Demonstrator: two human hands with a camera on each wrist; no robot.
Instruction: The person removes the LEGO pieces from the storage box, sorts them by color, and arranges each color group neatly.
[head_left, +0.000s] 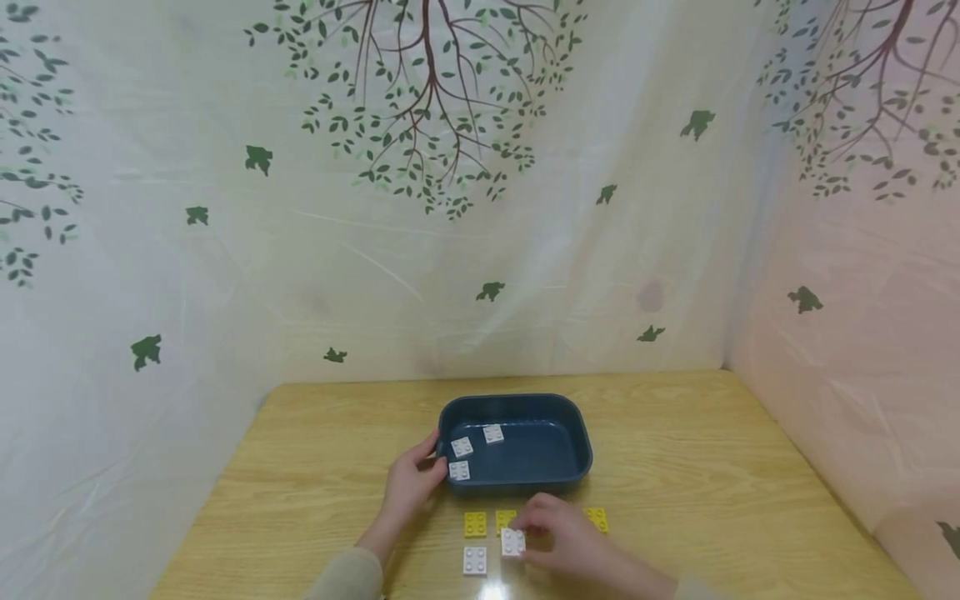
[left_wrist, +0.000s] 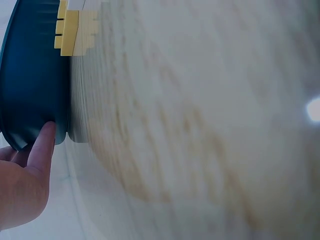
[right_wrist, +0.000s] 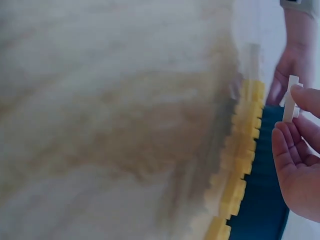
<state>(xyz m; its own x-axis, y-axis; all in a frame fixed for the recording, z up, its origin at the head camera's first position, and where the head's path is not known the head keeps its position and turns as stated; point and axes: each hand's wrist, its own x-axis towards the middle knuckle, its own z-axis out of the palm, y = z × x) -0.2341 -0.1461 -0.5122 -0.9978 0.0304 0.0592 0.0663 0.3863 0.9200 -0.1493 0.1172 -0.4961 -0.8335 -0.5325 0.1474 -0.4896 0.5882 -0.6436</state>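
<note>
inside one tray (head_left: 536, 457), three bricks (head_left: 462, 447), right hand (head_left: 564, 536) pinching another brick (head_left: 513, 542)

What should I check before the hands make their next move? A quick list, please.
1. Brick in hand: ok. The right hand pinches a white brick between thumb and fingers.
2. Held brick off the table: ok. The right wrist view shows it raised.
3. Firm enough grip: cannot tell. Pictures don't show how tightly it is pinched.
4. Bin held: ok. The left hand grips the left end of the bin.
5. Room in the bin: ok. Three white bricks lie toward its left; the right part is bare.
6. All white bricks off the table: not ok. One lies in front of the leftmost yellow brick.
</note>
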